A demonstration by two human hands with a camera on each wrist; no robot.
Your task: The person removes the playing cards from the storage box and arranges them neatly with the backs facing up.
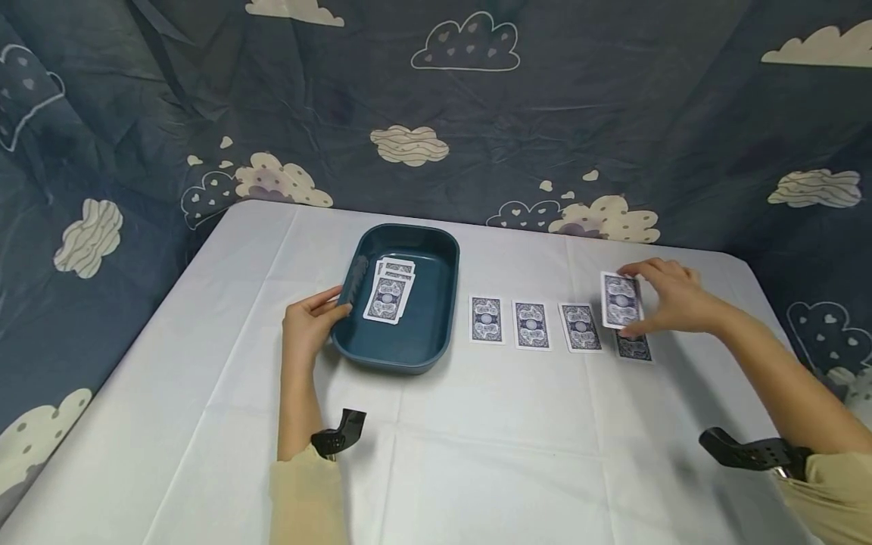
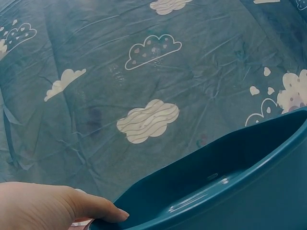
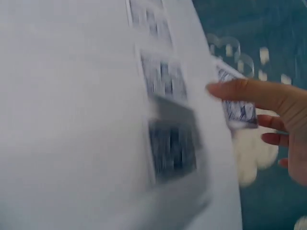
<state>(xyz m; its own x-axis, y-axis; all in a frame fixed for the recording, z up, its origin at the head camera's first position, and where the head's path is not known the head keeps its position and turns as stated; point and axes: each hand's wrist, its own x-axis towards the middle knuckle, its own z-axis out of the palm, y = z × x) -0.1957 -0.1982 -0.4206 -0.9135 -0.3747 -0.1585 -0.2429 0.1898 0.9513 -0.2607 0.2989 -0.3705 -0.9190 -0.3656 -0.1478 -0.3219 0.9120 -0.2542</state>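
I have my right fingers (image 1: 647, 271) pinching a raised card (image 1: 621, 300) over the flat card (image 1: 634, 350) nearest them, left fingers (image 1: 319, 300) clamped on the tray (image 1: 431, 299); I'd expect the raised card light, slick and bendable, best taken by opposite edges.

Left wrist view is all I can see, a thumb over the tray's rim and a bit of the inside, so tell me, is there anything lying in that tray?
Observer: Yes, an overlapping pile of cards lies in the tray.
Operator: And what is the right hand doing?
Observer: It holds a single card between thumb and fingers.
Operator: What lies on the table, to the right of the tray?
Observer: Four cards in a row, patterned sides up.
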